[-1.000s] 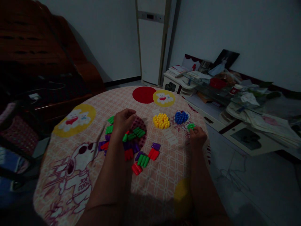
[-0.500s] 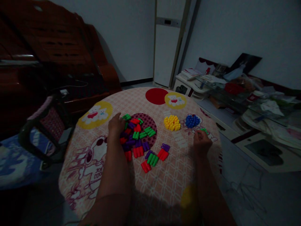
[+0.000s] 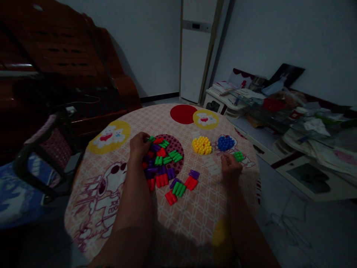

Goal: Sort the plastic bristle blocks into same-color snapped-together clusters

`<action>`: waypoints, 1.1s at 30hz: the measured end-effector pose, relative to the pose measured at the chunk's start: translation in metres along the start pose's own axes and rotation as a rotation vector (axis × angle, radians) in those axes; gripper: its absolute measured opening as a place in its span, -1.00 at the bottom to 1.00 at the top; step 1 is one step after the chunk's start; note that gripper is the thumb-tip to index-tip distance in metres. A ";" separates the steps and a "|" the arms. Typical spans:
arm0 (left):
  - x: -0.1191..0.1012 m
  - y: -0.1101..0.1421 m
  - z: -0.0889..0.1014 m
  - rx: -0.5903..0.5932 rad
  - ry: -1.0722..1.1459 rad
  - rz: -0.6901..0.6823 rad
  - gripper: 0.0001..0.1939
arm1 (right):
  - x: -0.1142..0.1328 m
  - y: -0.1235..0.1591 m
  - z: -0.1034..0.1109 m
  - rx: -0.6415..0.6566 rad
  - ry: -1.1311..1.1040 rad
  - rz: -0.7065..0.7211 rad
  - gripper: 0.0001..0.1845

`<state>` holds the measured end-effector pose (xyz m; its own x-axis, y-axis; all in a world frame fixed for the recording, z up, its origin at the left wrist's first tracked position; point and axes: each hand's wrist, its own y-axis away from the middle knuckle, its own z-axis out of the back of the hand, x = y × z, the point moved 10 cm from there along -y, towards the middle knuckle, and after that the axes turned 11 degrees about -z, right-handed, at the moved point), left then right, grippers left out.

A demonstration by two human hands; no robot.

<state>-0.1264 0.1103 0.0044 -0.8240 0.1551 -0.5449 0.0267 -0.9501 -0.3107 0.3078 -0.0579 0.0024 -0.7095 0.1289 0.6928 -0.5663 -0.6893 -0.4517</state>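
Note:
My left hand [image 3: 138, 146] is at the far left of a loose pile of coloured plastic pieces, its fingers bent and closed on a green plastic piece [image 3: 151, 139]. Red pieces [image 3: 162, 181], purple pieces [image 3: 171, 173] and more green pieces [image 3: 175, 155] lie beside and below it, partly covered by my wrist. My right hand [image 3: 232, 167] is closed in a pinch over the table's right side; whatever is between the fingertips is too small to make out. Close to it sit a small green cluster [image 3: 238, 156], a blue cluster [image 3: 225, 142] and pale white pieces [image 3: 212, 165].
A yellow cluster [image 3: 202, 145] stands between the pile and the blue one. The patterned tablecloth [image 3: 184, 227] covers a round table. On the left is a chair [image 3: 41, 149], behind it a wooden sofa [image 3: 69, 67]. A cluttered low cabinet [image 3: 279, 100] runs along the right.
My right hand has moved left, off the small green cluster, which now shows more fully. My left fingers have curled in on the green piece. The view has shifted slightly.

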 end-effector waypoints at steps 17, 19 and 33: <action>-0.213 0.061 -0.094 0.337 0.539 -0.384 -0.96 | 0.084 0.047 -0.032 0.164 -0.007 0.476 -0.75; -0.215 0.063 -0.097 0.326 0.528 -0.374 -0.97 | 0.084 0.048 -0.030 0.146 0.029 0.500 -0.75; -0.186 0.049 -0.094 0.309 0.944 -0.193 -0.73 | -0.019 -0.011 0.027 -0.119 0.043 -0.046 -0.74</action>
<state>0.0816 0.0603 0.0179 -0.0110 0.3366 -0.9416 -0.3179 -0.8940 -0.3159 0.3386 -0.0717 0.0095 -0.6979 0.1907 0.6903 -0.6422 -0.5933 -0.4854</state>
